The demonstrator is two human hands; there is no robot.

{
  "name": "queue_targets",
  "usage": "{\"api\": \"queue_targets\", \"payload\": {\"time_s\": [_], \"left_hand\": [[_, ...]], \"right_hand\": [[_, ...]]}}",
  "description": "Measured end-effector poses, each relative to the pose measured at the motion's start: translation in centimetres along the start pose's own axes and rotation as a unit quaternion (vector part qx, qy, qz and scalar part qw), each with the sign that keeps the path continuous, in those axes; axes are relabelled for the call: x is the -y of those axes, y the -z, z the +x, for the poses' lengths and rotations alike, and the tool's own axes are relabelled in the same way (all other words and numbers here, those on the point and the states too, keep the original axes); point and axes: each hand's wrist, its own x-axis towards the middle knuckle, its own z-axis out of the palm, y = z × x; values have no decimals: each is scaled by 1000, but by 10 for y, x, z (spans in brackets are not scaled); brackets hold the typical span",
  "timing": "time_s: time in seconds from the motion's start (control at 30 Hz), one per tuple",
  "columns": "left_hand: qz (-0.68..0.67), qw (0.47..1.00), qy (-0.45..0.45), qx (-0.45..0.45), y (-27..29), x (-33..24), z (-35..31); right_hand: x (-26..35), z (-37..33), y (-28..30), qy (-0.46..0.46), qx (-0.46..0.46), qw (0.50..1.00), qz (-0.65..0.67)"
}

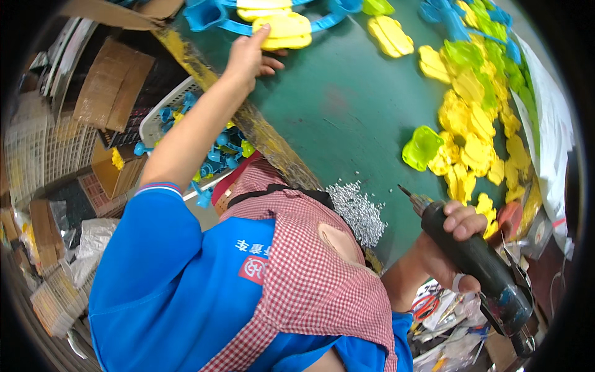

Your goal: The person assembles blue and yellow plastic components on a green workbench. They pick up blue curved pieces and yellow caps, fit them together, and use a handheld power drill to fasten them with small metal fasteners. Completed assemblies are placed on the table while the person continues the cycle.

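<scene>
My left hand reaches over the green tabletop. Its thumb presses on a yellow plastic part while the fingers curl below the part's edge. The part lies against a curved blue plastic frame, and a second yellow part sits just beyond it. In my right hand is a black electric screwdriver, its bit tilted up and left above the table. A heap of small silver screws lies near the bit, by the table's front edge.
Yellow parts pile up on the right side, with green parts and blue pieces among them. A white basket of blue parts stands below the worn table edge. Cardboard boxes are at left.
</scene>
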Motion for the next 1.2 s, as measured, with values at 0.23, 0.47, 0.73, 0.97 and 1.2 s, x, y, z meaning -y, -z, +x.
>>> {"api": "queue_targets", "payload": {"time_s": [0.23, 0.47, 0.73, 0.97, 1.2], "left_hand": [[47, 946, -99, 304, -68, 47, -130], [288, 872, -36, 394, -128, 43, -123], [265, 781, -417, 381, -95, 46, -147], [278, 731, -463, 417, -102, 52, -145], [273, 699, -512, 419, -103, 46, -147]], "right_hand": [[-6, -37, 3, -31, -38, 999, -19], [-25, -53, 8, -88, -40, 995, -15], [-13, -44, 4, -52, -45, 997, 42], [4, -33, 0, -45, -19, 996, 76], [13, -30, -4, -39, -18, 995, 88]]}}
